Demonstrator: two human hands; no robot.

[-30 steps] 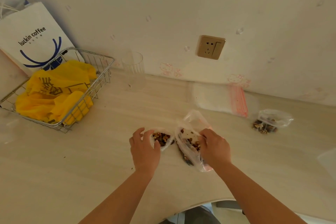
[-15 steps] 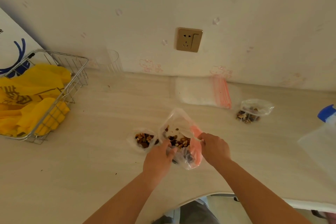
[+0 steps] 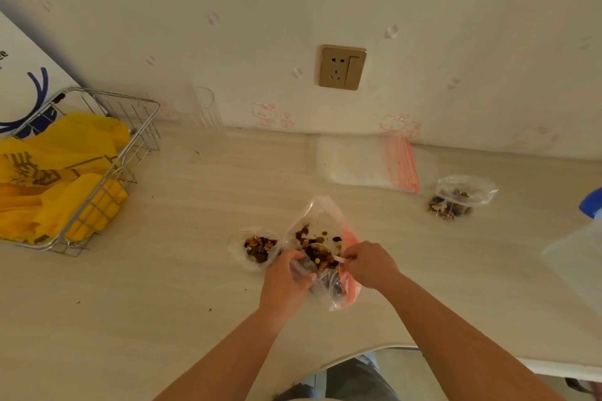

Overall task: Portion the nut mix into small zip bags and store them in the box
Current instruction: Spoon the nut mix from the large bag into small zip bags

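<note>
Left hand [image 3: 286, 283] grips bag [image 3: 321, 221] — spoon [image 3: 321, 252] loaded.

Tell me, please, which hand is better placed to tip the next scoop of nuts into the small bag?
The right hand: it already holds the loaded spoon inside the big bag. The left hand is busy gripping that bag's edge, though it sits nearer the small bag.

We see the white paper bag [image 3: 22, 81] and the yellow bag [image 3: 49, 172] in the wire basket [image 3: 143, 127] cut off by the left edge. At the right edge a blue-capped object [image 3: 591, 203] shows only partly. The clear glass [image 3: 202, 111] by the wall is blurred. The left hand [image 3: 286, 280] covers part of the large nut bag [image 3: 322, 247], and the right hand [image 3: 369, 265] pinches what may be a spoon handle [image 3: 340, 259].
</note>
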